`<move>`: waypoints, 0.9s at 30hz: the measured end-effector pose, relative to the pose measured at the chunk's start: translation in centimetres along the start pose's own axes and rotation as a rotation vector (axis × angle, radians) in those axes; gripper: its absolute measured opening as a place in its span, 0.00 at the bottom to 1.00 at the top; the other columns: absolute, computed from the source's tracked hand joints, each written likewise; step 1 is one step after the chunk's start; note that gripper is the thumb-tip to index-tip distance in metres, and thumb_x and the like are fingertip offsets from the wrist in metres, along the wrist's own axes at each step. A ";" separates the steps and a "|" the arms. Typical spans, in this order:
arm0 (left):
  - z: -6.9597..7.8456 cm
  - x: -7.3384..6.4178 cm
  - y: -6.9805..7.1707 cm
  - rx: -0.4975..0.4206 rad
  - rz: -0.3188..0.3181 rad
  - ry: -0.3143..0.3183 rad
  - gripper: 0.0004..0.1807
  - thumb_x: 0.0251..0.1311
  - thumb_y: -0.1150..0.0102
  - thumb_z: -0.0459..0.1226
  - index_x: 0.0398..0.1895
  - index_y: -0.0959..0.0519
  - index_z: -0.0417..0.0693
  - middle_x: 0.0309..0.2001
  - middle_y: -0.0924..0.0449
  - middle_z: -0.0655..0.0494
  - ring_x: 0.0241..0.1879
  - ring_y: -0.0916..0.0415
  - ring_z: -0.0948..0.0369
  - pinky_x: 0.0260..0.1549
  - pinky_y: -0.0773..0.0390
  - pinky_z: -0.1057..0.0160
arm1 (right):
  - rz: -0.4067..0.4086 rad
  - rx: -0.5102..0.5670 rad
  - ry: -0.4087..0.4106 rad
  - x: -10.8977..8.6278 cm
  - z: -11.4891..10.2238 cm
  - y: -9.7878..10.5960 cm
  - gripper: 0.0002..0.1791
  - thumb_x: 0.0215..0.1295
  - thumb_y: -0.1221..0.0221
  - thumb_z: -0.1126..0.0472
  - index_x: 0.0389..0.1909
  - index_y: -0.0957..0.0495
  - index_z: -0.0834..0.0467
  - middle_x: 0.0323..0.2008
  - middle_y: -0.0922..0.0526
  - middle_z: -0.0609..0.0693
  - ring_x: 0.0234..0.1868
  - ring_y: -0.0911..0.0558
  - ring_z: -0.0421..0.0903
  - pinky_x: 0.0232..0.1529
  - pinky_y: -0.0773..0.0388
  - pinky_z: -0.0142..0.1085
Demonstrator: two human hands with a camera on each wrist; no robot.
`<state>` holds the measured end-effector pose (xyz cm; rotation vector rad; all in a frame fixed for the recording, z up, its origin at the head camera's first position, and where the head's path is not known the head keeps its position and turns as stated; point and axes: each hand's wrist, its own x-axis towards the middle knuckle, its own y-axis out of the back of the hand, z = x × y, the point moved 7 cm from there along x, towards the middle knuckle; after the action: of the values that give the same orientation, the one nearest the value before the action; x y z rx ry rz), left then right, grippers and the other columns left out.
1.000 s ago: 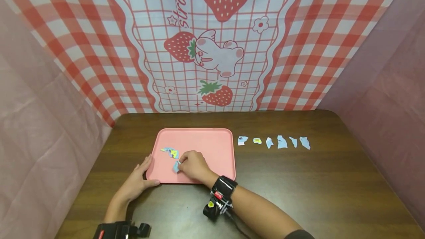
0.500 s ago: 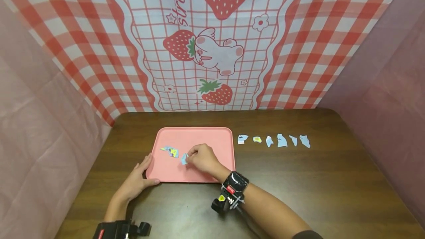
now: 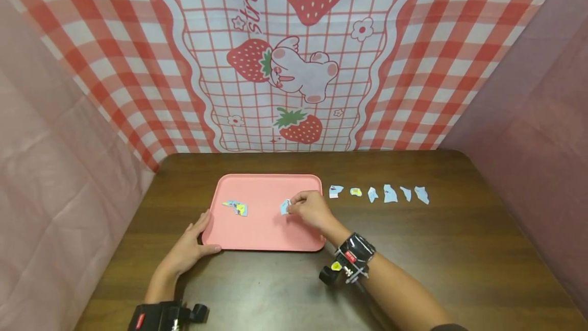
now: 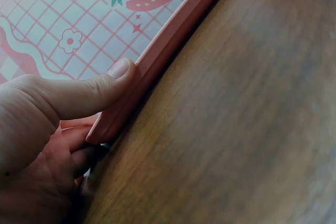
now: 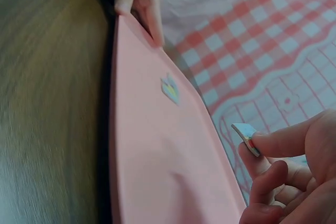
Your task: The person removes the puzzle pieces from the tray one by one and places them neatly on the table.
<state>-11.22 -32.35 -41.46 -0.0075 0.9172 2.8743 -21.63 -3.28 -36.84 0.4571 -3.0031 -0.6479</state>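
My right hand (image 3: 312, 211) pinches a small light-blue puzzle piece (image 3: 285, 207) between thumb and fingers, over the right part of a pink tray (image 3: 262, 236). In the right wrist view the piece (image 5: 245, 135) looks thin and flat-edged, held apart from the tray surface. My left hand (image 3: 190, 246) holds the tray's near left corner, thumb along the front rim and fingers along the left side. The left wrist view shows the thumb (image 4: 100, 90) pressing the rim. A joined cluster of blue and yellow pieces (image 3: 237, 208) lies on the tray's left half.
Right of the tray, several loose pieces lie in a row on the brown wooden table (image 3: 413, 254), among them a yellow one (image 3: 356, 192) and a larger blue one (image 3: 390, 193). A strawberry-print cloth (image 3: 294, 75) hangs behind the table, with plain pink cloth at both sides.
My right hand has moved right and farther from me, carrying the pinched puzzle piece away from the cluster. The left hand stays at the tray corner.
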 end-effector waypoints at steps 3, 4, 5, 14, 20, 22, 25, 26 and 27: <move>0.1 0.0 0.1 -0.001 0.002 -0.005 0.54 0.48 0.28 0.41 0.72 0.51 0.33 0.73 0.57 0.38 0.72 0.65 0.43 0.66 0.69 0.41 | 0.037 0.038 -0.020 0.1 0.5 1.4 0.04 0.48 0.32 0.68 0.24 0.18 0.63 0.21 0.18 0.49 0.23 0.23 0.39 0.24 0.28 0.30; 0.1 0.0 0.2 -0.001 0.004 -0.005 0.54 0.48 0.28 0.41 0.72 0.51 0.34 0.73 0.57 0.38 0.72 0.65 0.43 0.66 0.70 0.41 | 0.050 0.054 -0.026 0.1 0.7 1.8 0.03 0.49 0.33 0.68 0.24 0.18 0.64 0.21 0.18 0.49 0.24 0.22 0.40 0.25 0.27 0.30; 0.2 0.0 0.3 0.001 0.007 -0.008 0.54 0.48 0.28 0.41 0.72 0.51 0.33 0.73 0.57 0.38 0.72 0.65 0.43 0.66 0.70 0.41 | 0.060 0.080 -0.033 0.1 0.9 2.3 0.03 0.50 0.33 0.69 0.24 0.18 0.64 0.22 0.18 0.50 0.26 0.20 0.42 0.26 0.26 0.31; 0.2 0.0 0.5 0.021 0.007 -0.019 0.54 0.48 0.28 0.42 0.73 0.51 0.35 0.73 0.57 0.38 0.72 0.65 0.42 0.66 0.69 0.40 | 0.113 0.184 -0.083 0.0 3.0 5.7 0.05 0.54 0.36 0.69 0.30 0.19 0.68 0.26 0.17 0.53 0.31 0.17 0.47 0.38 0.21 0.43; 0.1 -0.4 0.0 -0.012 0.005 -0.004 0.53 0.49 0.29 0.43 0.73 0.50 0.37 0.73 0.58 0.38 0.71 0.67 0.40 0.64 0.69 0.36 | 0.163 0.091 -0.085 -0.6 5.1 8.2 0.06 0.54 0.36 0.67 0.30 0.18 0.67 0.27 0.17 0.51 0.30 0.23 0.42 0.31 0.26 0.31; 0.1 -0.4 -0.1 -0.014 0.005 0.001 0.52 0.49 0.29 0.43 0.73 0.50 0.37 0.73 0.58 0.38 0.71 0.67 0.39 0.63 0.69 0.35 | 0.181 0.074 -0.089 -0.8 5.8 9.2 0.07 0.54 0.35 0.67 0.32 0.19 0.67 0.27 0.17 0.52 0.29 0.22 0.40 0.30 0.26 0.30; 0.2 -0.3 -0.1 -0.008 0.006 0.002 0.52 0.49 0.29 0.42 0.73 0.49 0.36 0.73 0.57 0.39 0.71 0.67 0.40 0.64 0.69 0.36 | 0.205 0.060 -0.104 -1.1 6.7 10.8 0.09 0.55 0.35 0.66 0.34 0.19 0.68 0.29 0.16 0.53 0.29 0.21 0.40 0.32 0.25 0.30; 0.2 -0.3 -0.1 -0.003 0.007 0.004 0.52 0.49 0.29 0.42 0.73 0.49 0.36 0.73 0.57 0.39 0.71 0.66 0.40 0.64 0.69 0.36 | 0.212 0.054 -0.110 -1.2 6.9 11.3 0.09 0.55 0.35 0.66 0.34 0.19 0.68 0.29 0.16 0.54 0.29 0.21 0.40 0.32 0.25 0.31; 0.2 -0.3 -0.1 0.000 0.008 0.006 0.52 0.49 0.29 0.42 0.73 0.49 0.36 0.73 0.57 0.39 0.71 0.66 0.39 0.64 0.68 0.35 | 0.220 0.045 -0.116 -1.3 7.0 11.9 0.10 0.55 0.35 0.65 0.35 0.19 0.68 0.30 0.16 0.54 0.30 0.21 0.40 0.32 0.25 0.31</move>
<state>-10.89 -32.23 -41.36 -0.0120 0.9198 2.8835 -24.39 10.22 -38.37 0.0900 -3.1189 -0.6105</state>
